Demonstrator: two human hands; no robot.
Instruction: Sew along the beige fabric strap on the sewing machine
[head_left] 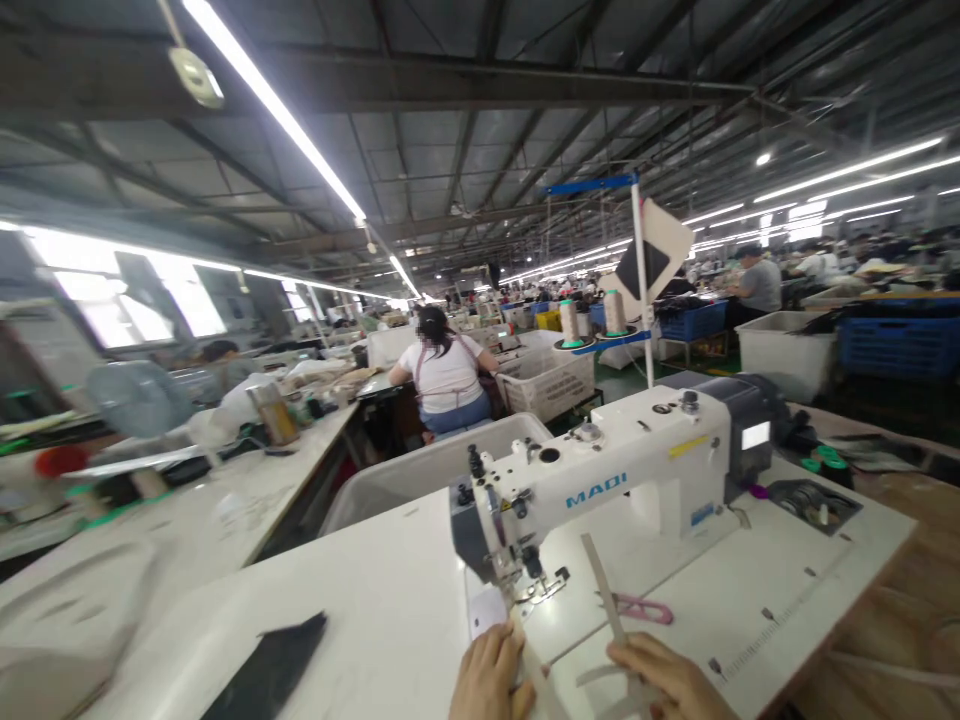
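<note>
Your left hand (491,675): fingers curled together, resting on a thin beige strap (600,580) at the near edge of the white sewing desk (375,600). Your right hand (667,680): pinching the same strap, which runs up towards the presser foot of the white MAQI sewing machine (600,470). Pink-handled snips (645,608): just beside the strap. Dark fabric piece (274,665): near left corner.
</note>
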